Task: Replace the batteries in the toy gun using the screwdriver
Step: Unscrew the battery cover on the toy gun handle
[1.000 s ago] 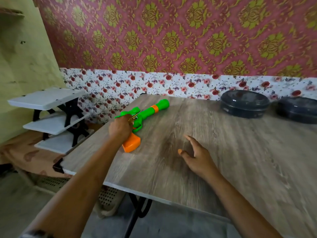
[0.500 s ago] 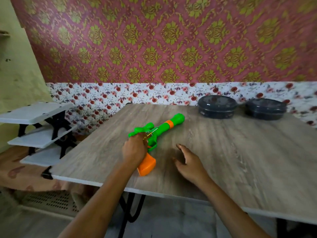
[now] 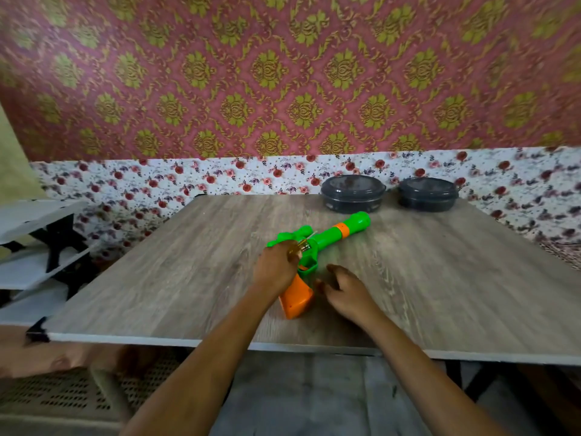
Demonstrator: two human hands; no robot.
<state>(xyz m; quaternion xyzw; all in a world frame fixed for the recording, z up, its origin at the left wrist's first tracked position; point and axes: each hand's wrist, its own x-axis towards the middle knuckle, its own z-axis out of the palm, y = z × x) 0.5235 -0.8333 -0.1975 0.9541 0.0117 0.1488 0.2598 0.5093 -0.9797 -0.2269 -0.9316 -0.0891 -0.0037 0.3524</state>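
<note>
Your left hand is curled over the rear of the green body of the toy gun, gripping it, with the screwdriver pinned under the same fingers. Its amber handle sits at your knuckles and its thin shaft lies along the top of the gun. Your right hand is palm down, holding nothing, with its fingers loosely bent. Its thumb is just beside the orange grip, and you cannot tell whether it touches. The toy gun lies flat on the table, near the middle of the front half. Its long axis runs diagonally, with the orange grip toward you and to the left. The green muzzle, behind an orange ring, points away and to the right. Count one toy gun and one screwdriver. Two dark round lidded containers stand side by side at the far edge, against the wall. A white tiered shelf stands left of the table. Compared with one second ago, the gun is farther from the left table edge, and the gap between its grip and your right hand has closed.
</note>
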